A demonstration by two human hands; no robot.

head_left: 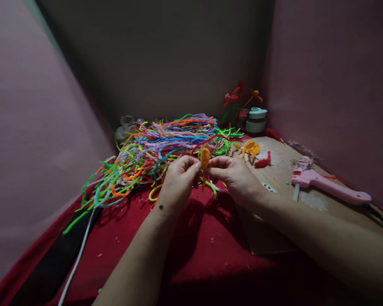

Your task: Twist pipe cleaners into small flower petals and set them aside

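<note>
Pinched a small orange, fuzzy, petal-shaped piece (205,158) between thumb and fingers of both left hand (180,180) and right hand (234,176), closed on its two sides. Held it upright above the red cloth-covered tabletop (207,255), just in front of a tangled heap of multicoloured fuzzy stems (175,140). Had at right a brown flat board (284,153) bearing a yellow-orange looped fuzzy piece (254,148), a small red fuzzy piece (263,162) and a pink plastic-handled tool (335,188). Had beyond it a pale teal lidded container (255,126) beside red and orange fuzzy flowers (230,97).
</note>
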